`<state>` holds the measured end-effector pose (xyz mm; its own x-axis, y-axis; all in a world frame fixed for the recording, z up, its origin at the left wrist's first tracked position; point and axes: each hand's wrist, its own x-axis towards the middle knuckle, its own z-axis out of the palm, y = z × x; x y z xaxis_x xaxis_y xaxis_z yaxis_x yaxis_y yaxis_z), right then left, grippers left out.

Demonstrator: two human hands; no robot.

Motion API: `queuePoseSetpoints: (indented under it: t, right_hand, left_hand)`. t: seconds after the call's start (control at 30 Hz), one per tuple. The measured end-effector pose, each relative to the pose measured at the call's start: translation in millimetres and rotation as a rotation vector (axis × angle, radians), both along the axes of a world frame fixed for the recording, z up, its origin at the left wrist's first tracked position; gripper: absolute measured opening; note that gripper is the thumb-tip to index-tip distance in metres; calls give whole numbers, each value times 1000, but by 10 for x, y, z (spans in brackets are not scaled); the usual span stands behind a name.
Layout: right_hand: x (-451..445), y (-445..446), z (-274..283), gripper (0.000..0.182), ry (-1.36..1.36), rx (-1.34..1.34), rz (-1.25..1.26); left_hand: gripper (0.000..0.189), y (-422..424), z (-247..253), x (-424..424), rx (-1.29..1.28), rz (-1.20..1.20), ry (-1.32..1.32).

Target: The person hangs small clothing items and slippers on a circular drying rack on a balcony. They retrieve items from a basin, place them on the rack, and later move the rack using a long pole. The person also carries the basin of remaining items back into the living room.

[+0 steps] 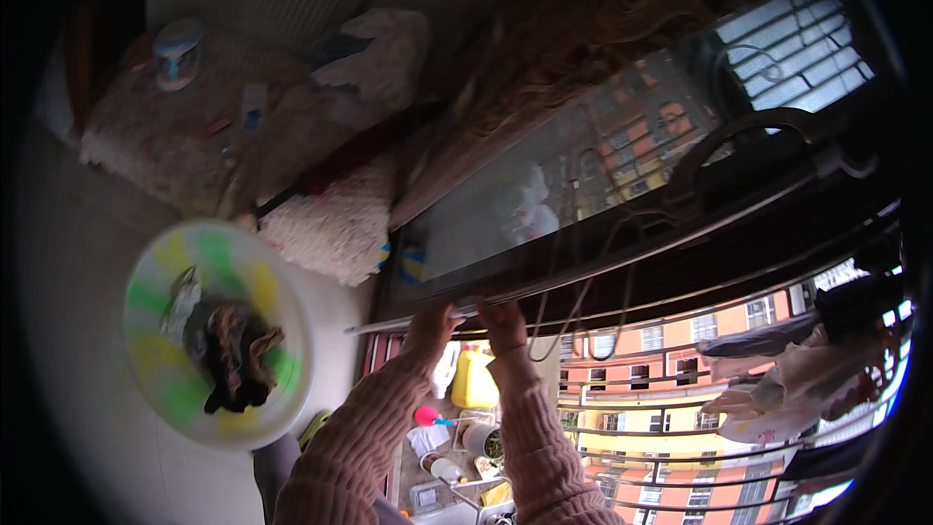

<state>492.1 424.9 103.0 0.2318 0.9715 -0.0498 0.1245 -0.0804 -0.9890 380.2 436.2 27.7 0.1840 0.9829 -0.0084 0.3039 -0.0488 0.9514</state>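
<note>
Both hands are raised to a long thin metal pole that runs slantwise along a dark-framed glass door or window. My left hand and my right hand close around the pole close together, near its lower-left end. A hooked fitting shows at the pole's far upper-right end. Loose cords hang beside my right hand. At the left, a green, yellow and white basin holds crumpled dark, brown and pale cloth items. The fingers are partly hidden behind the hands and sleeves.
A table with a lacy cover and a lidded jar stands at the upper left. A yellow jug, a plant pot and a bottle stand beyond my forearms. Clothes hang by the balcony's metal bars.
</note>
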Motion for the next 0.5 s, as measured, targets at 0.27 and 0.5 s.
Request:
queuePoseSetpoints:
  t: [0.27, 0.5]
  right_hand:
    - [97, -46, 101, 27, -81, -53, 104]
    - [124, -53, 160, 25, -164, 16, 129]
  left_hand:
    - [20, -169, 79, 41, -139, 70, -397]
    - [19, -58, 94, -4, -13, -64, -300]
